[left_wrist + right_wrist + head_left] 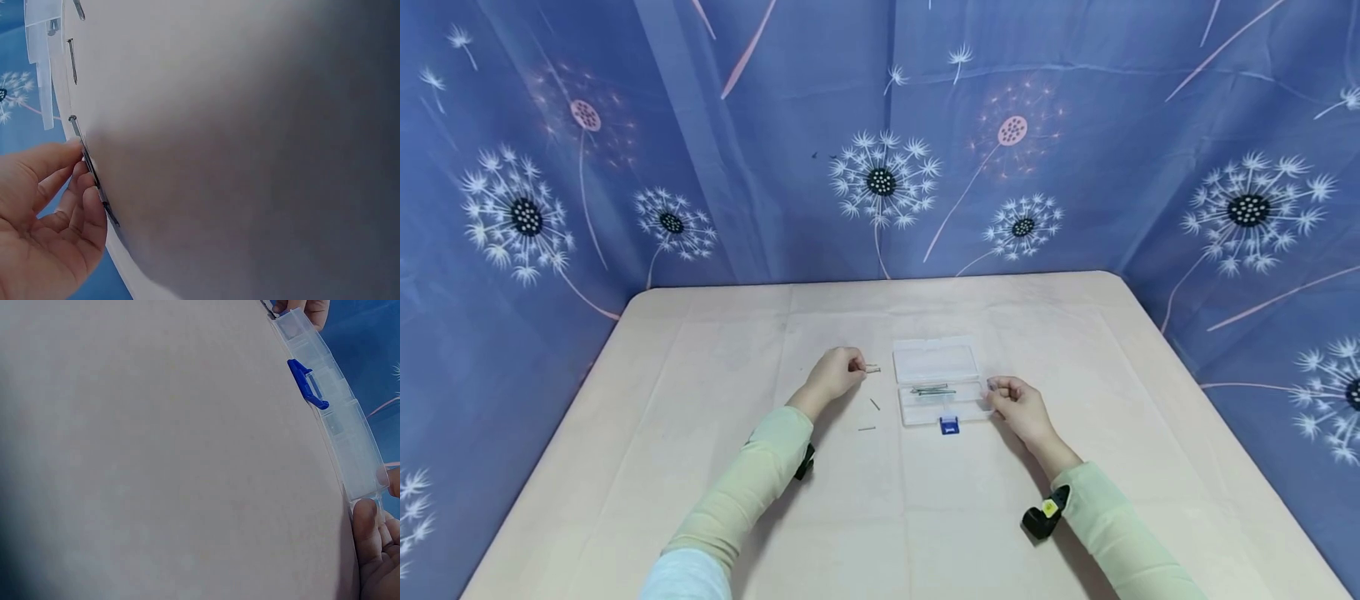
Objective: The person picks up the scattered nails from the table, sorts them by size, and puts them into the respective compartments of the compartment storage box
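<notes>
1 pale table (737,333), clear plastic box (921,413) on it, lid (935,364) folded open to far side. Right hand (1019,407) pinching box's right end. Left hand (837,372), left of box, pinching thin nails (92,167) between thumb and fingers, count unclear. Blue latch (950,426) at box's near edge. Inside box: several longer nails (934,391). On table, near box's left side: 2 short nails (867,428).

In the three views I can read no text, label, brand or number, and the yellow patch (1049,507) on the black wrist camera (1037,525) at right is too small to tell whether it carries some sign.
</notes>
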Tool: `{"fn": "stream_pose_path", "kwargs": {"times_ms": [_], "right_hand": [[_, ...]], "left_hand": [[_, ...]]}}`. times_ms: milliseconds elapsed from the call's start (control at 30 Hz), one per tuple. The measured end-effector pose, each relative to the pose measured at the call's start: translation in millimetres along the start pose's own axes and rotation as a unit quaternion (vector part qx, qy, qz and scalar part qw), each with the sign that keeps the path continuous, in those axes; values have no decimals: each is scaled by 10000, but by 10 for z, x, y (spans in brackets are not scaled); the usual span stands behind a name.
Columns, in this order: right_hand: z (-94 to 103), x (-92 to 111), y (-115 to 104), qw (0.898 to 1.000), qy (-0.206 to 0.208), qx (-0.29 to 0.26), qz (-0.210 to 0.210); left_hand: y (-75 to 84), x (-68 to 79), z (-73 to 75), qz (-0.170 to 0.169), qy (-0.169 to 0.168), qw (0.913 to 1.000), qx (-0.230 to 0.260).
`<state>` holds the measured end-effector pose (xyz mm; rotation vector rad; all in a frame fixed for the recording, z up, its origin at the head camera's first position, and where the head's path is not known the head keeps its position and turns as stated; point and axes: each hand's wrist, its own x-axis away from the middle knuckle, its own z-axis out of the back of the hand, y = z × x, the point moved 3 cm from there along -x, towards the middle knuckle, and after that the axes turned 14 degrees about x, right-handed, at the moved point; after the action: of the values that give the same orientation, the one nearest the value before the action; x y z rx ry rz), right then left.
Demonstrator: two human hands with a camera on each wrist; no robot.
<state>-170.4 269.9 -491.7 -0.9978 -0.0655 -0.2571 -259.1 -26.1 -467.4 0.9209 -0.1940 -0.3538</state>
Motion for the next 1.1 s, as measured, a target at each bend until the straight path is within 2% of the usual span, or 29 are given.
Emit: {"fn": "stream_pose_path", "kwargs": {"times_ms": [233,633,967,1100], "right_hand": [[-7,-5,18,10000,-50,-18,61],[2,-24,30,9999,22,-120,86],[-1,-21,28,9999,-9,-66,100],[6,-19,17,9999,-37,-41,119]], "left_hand": [[-9,19,-16,147,-118,9997,-150],[44,-36,-77,304,-566,9938,-909],[96,3,-111,389,-553,9896,-1267],[113,-1,-98,375,-465,9928,-1043]]}}
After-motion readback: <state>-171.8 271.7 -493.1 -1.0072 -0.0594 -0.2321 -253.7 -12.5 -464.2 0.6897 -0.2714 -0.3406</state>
